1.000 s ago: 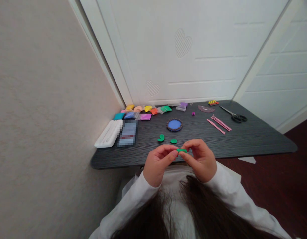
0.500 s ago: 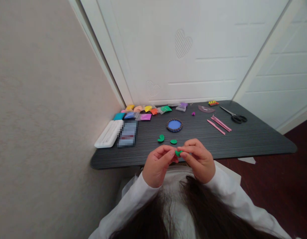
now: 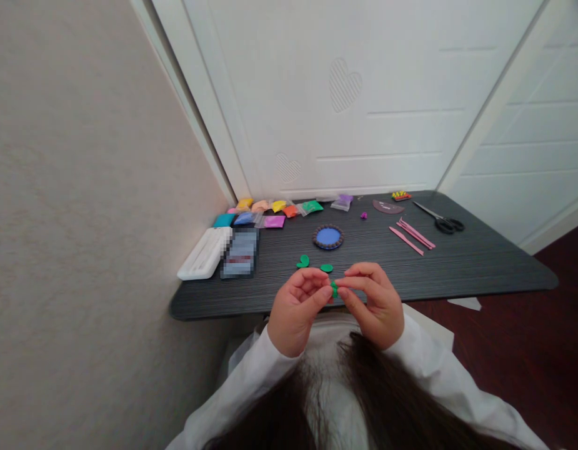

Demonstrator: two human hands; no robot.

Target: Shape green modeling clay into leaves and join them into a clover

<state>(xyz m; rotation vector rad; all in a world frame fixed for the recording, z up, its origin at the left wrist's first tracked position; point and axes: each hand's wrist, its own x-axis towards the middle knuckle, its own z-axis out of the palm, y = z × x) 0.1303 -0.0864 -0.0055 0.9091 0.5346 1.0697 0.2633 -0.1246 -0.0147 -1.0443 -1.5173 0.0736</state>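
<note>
Head view, and from where I stand a white panelled door rises behind a dark table. Over its near edge, the left hand and right hand almost meet. On the tabletop lie a white case, scissors, a brown-edged blue disc, a curled green shape and a green oval. Tiny, a green lump is pinched between both hands' fingertips.

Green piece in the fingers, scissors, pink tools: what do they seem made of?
Green piece: probably soft modelling clay, matte; uneven outline, pinched between the fingers. Scissors: likely metal blades, grey with slight sheen; black handles, perhaps plastic. Pink tools: probably plastic, smooth-looking, evenly coloured.
</note>
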